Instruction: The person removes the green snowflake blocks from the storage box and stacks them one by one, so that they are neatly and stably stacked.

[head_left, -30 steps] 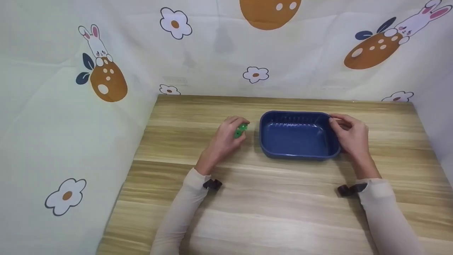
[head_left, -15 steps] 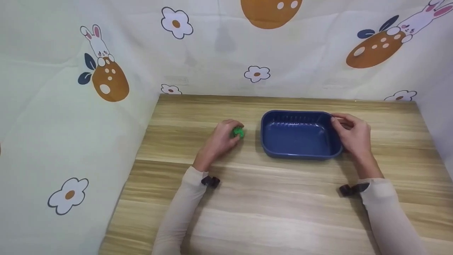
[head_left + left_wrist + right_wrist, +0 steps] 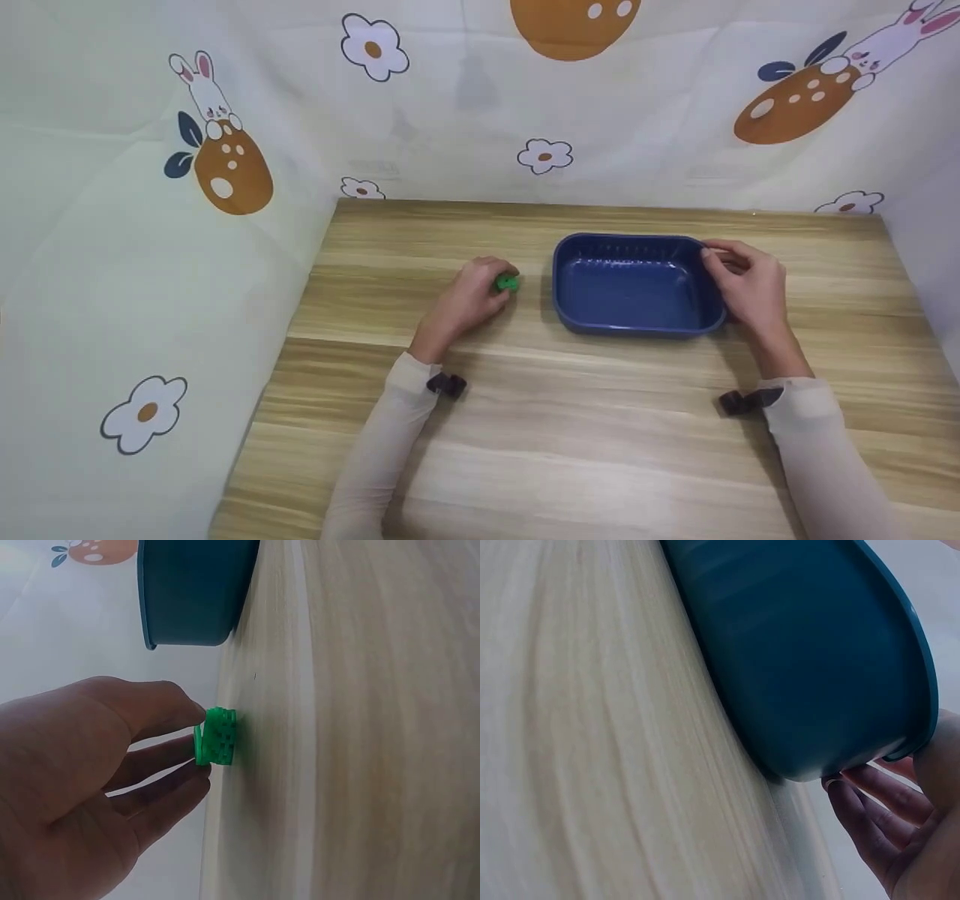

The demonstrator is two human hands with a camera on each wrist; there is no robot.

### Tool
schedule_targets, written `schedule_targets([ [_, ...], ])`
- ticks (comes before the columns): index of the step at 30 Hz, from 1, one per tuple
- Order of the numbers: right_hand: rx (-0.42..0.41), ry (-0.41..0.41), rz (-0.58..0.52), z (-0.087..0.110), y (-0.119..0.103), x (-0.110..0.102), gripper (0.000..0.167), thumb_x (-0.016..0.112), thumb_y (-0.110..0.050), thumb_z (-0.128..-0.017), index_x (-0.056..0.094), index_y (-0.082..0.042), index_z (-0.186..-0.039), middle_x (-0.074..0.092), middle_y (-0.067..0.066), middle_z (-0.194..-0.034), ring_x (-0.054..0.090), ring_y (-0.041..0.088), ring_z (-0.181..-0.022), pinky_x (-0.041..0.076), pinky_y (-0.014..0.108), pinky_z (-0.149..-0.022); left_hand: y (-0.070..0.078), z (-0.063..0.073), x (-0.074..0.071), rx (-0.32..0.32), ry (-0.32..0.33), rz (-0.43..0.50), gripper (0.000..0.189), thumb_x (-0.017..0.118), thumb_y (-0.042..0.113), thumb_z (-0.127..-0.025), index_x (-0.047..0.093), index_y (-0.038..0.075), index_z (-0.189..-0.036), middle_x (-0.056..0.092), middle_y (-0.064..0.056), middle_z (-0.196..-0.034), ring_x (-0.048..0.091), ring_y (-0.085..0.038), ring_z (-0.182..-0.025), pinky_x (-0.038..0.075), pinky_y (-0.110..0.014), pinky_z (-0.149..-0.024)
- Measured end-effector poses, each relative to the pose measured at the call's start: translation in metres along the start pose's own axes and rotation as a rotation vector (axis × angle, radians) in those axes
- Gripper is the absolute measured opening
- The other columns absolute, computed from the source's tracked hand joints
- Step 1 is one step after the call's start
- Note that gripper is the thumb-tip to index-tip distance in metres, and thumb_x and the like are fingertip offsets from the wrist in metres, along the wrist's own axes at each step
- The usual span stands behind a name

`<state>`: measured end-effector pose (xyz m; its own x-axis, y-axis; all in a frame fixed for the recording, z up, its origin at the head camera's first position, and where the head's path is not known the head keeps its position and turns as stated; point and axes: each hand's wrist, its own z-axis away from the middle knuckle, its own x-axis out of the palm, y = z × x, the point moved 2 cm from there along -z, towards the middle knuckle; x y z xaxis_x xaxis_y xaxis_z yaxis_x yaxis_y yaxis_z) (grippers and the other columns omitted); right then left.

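Observation:
A small green plastic piece (image 3: 218,736) with a knobbly, notched surface is pinched between the thumb and fingers of my left hand (image 3: 469,297). In the left wrist view it is right at the table surface; whether it touches the wood I cannot tell. To its right stands a blue rectangular tub (image 3: 637,330) with rounded corners, its inside bare in the head view. My right hand (image 3: 750,289) holds the tub's right end, thumb over the rim. In the right wrist view the fingers (image 3: 877,821) lie against the tub's outer wall.
The wooden table (image 3: 555,442) bears the tub and reaches back to a pale cloth wall (image 3: 450,112) printed with rabbits and flowers. More cloth hangs at the left and right sides. A dark wrist camera (image 3: 448,385) is strapped on each sleeve.
My left hand has moved slightly left and down with the green piece, turning it. My right hand stays at the tub, which has not visibly moved on the table.

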<state>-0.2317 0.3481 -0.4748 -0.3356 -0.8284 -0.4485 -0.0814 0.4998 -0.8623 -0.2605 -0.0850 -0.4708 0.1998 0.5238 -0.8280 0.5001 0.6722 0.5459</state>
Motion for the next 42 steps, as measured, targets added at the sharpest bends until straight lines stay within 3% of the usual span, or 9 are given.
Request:
schedule_targets([
  [16,0.016,-0.001,-0.028,0.0005,-0.0002,0.0005,0.026,0.079,-0.024,-0.100,0.083,-0.006,-0.117,0.080,-0.017,-0.090,0.072,-0.012,-0.084,0.056,0.005,-0.080,-0.0023,0.0010,0.0006,0.025,0.009,0.021,0.029,0.077,0.003,-0.096,0.074,-0.002,-0.125,0.075,-0.021,-0.121,0.072,-0.035,-0.114,0.061,-0.047,-0.101],
  [25,0.017,-0.004,0.030,0.0007,-0.0002,-0.0005,0.027,0.078,-0.030,-0.100,0.084,-0.010,-0.118,0.081,-0.015,-0.093,0.071,-0.015,-0.084,0.054,0.004,-0.080,-0.0005,0.0003,0.0010,0.027,0.011,0.036,0.026,0.075,0.002,-0.098,0.075,-0.004,-0.123,0.076,-0.020,-0.121,0.073,-0.032,-0.112,0.063,-0.043,-0.098],
  [42,0.044,-0.011,0.011,0.0004,0.0005,0.0000,0.028,0.079,-0.031,-0.100,0.084,-0.011,-0.119,0.082,-0.012,-0.096,0.072,-0.014,-0.086,0.055,0.005,-0.081,-0.0030,-0.0001,0.0037,0.023,0.012,0.023,0.026,0.076,0.002,-0.096,0.075,-0.001,-0.122,0.076,-0.017,-0.120,0.073,-0.031,-0.114,0.061,-0.044,-0.101],
])
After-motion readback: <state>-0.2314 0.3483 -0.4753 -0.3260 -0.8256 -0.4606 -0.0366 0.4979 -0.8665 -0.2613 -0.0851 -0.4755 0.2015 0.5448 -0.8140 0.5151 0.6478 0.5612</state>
